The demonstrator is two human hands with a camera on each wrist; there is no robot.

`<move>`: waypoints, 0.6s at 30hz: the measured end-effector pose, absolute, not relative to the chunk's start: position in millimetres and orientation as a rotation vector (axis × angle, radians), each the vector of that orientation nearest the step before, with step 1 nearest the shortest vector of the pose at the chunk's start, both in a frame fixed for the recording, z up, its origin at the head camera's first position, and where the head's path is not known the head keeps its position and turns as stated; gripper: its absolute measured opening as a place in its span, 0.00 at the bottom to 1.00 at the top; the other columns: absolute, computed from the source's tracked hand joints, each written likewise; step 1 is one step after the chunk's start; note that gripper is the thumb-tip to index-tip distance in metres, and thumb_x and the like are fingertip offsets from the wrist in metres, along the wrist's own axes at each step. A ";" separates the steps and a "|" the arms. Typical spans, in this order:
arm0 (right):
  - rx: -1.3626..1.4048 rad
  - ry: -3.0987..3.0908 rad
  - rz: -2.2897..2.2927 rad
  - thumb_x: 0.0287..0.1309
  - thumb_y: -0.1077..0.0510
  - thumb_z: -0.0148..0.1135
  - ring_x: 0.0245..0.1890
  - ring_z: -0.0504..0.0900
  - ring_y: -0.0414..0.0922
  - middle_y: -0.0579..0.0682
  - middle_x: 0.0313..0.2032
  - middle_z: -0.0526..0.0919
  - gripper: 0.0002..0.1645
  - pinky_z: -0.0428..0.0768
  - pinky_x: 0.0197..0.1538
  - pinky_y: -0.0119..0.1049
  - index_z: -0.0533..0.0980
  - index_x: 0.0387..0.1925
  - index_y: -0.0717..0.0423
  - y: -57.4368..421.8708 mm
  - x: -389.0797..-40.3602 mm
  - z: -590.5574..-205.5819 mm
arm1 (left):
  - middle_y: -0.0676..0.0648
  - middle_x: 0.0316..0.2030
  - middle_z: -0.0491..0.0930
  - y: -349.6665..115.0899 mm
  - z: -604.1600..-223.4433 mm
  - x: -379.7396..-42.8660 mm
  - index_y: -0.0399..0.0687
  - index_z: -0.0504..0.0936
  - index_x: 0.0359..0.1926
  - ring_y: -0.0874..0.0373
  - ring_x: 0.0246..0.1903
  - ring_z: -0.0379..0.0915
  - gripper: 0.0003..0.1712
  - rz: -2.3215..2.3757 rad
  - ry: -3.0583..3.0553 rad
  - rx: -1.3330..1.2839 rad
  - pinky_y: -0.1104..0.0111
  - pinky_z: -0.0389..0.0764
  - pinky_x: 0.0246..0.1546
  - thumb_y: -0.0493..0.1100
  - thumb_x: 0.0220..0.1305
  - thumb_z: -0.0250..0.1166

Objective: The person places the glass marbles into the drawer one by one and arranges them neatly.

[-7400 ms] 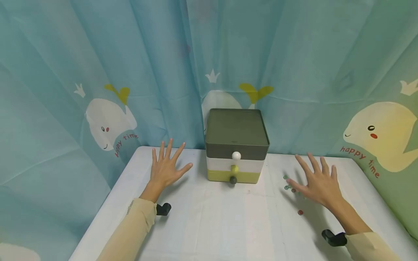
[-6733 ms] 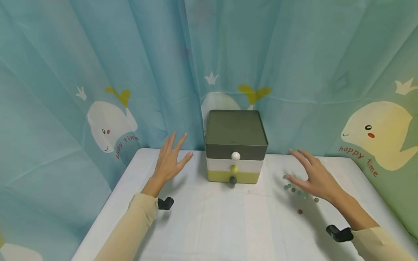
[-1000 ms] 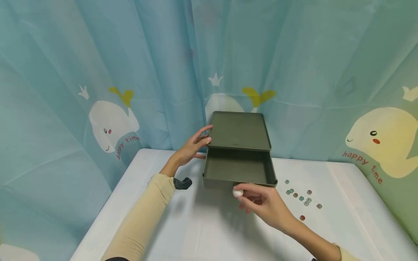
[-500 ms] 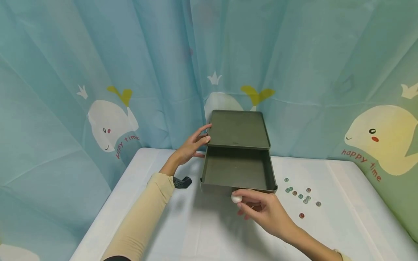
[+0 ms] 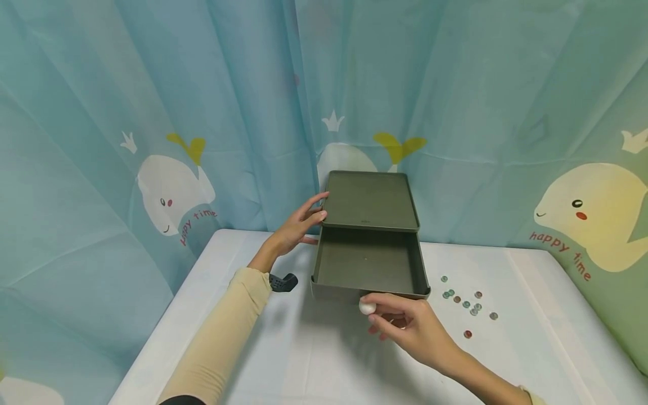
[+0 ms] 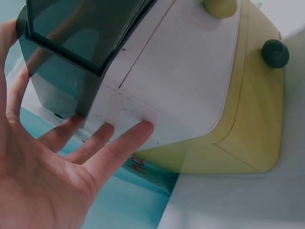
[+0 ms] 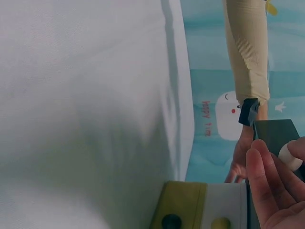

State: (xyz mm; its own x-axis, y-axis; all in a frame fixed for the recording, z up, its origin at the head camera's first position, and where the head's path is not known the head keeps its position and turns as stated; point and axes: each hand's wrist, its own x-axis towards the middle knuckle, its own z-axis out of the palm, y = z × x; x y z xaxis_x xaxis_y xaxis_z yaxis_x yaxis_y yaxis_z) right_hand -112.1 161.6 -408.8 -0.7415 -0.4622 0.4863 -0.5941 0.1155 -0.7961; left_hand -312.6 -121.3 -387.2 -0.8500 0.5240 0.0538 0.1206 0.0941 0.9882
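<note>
A small chest of drawers with a dark green top (image 5: 372,199) stands at the back of the table. Its dark green top drawer (image 5: 367,261) is pulled far out, with nothing inside. My right hand (image 5: 417,329) pinches the drawer's white round knob (image 5: 367,307) between thumb and fingers. At the chest's left side, my left hand (image 5: 291,232) rests its straight, spread fingers against the wall. In the left wrist view these fingertips press on the white drawer layer (image 6: 181,71) and the dark top section, above the yellow-green bottom layer (image 6: 257,109).
Several small round glass-like pieces (image 5: 466,304), green, brown and red, lie on the white tabletop (image 5: 314,360) right of the chest. A blue curtain (image 5: 243,112) with whale prints hangs behind. A dark knob (image 6: 275,53) sticks out from the bottom drawer.
At first both hands hovered open over the table and the drawer was closed. Since then the left hand has moved to the chest's side, and the right has pulled the top drawer out by its knob.
</note>
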 end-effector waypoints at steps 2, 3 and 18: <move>1.084 -2.249 1.703 0.65 0.72 0.65 0.31 0.89 0.43 0.52 0.44 0.89 0.21 0.86 0.29 0.39 0.80 0.58 0.58 162.0 -112.6 -409.4 | 0.46 0.78 0.53 -121.3 -387.9 -313.1 0.77 0.57 0.79 0.43 0.74 0.56 0.34 1.815 2.069 0.635 0.38 0.75 0.58 0.55 0.77 0.54; 1.089 -2.248 1.700 0.65 0.72 0.65 0.31 0.89 0.43 0.52 0.44 0.89 0.22 0.86 0.29 0.39 0.80 0.58 0.57 162.2 -112.8 -409.5 | 0.46 0.78 0.53 -121.3 -388.0 -313.1 0.77 0.57 0.79 0.42 0.74 0.56 0.34 1.817 2.070 0.635 0.37 0.75 0.58 0.55 0.77 0.54; 1.495 -2.455 1.803 0.65 0.70 0.66 0.46 0.88 0.48 0.57 0.64 0.78 0.41 0.85 0.49 0.43 0.61 0.75 0.60 218.1 -114.3 -394.7 | 0.46 0.79 0.52 -122.3 -389.5 -313.7 0.77 0.56 0.79 0.43 0.75 0.55 0.34 1.816 2.063 0.657 0.37 0.74 0.58 0.55 0.78 0.54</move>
